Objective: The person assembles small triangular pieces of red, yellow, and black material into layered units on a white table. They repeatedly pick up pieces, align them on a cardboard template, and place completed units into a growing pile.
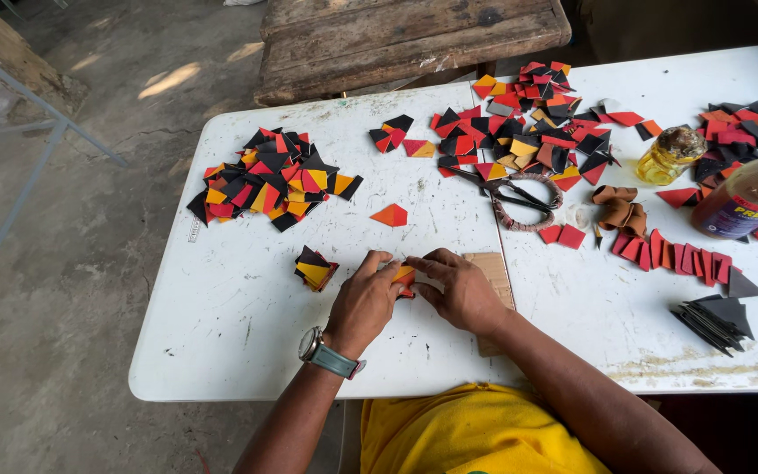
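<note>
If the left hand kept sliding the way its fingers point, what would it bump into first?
The left hand points up and right, and its fingers already touch the small red and orange piece pinched between both hands. Just past that, it would probably meet the right hand fingers.

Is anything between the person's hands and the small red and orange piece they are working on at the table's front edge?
Nothing visible is. The left hand and right hand both pinch the small red and orange piece directly, on the white table. The nearest other thing, a small stack of yellow, black and red pieces, lies apart to their left.
</note>
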